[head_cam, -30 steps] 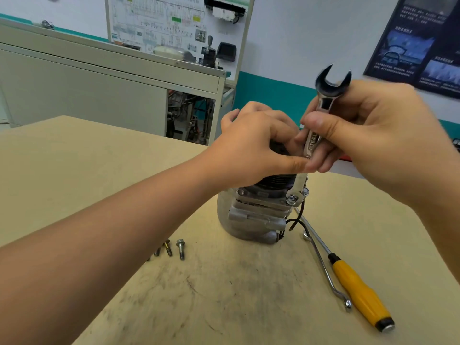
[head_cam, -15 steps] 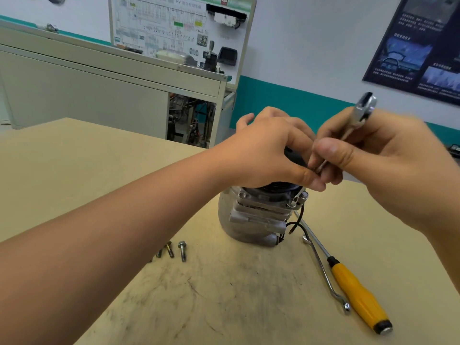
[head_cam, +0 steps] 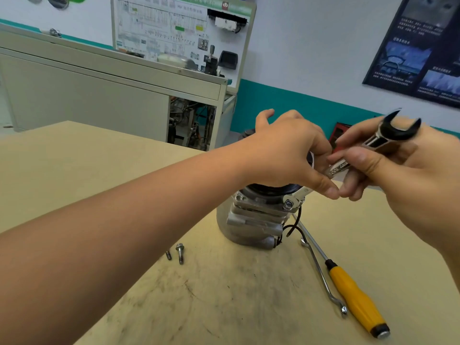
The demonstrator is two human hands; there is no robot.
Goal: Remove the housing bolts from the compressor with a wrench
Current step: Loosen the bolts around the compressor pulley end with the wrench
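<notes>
A silver compressor (head_cam: 251, 220) stands upright on the tan table (head_cam: 74, 155). My left hand (head_cam: 286, 155) grips its black top. My right hand (head_cam: 388, 170) holds a combination wrench (head_cam: 353, 158) by the shaft; its open jaw points up and right, and its lower end sits on a housing bolt (head_cam: 288, 204) at the compressor's right rim. Another bolt head (head_cam: 238, 197) shows at the left rim. Two loose bolts (head_cam: 179, 252) lie on the table left of the compressor, partly hidden by my left forearm.
A yellow-handled screwdriver (head_cam: 353, 295) and a thin bent metal tool (head_cam: 321, 272) lie right of the compressor. A black wire (head_cam: 293, 226) hangs from the compressor's side. A grey cabinet (head_cam: 99, 95) and a training board (head_cam: 179, 33) stand behind the table.
The wrench has swung from near upright to leaning far right, turning about the bolt on the rim. My left hand has stayed on the compressor's top.
</notes>
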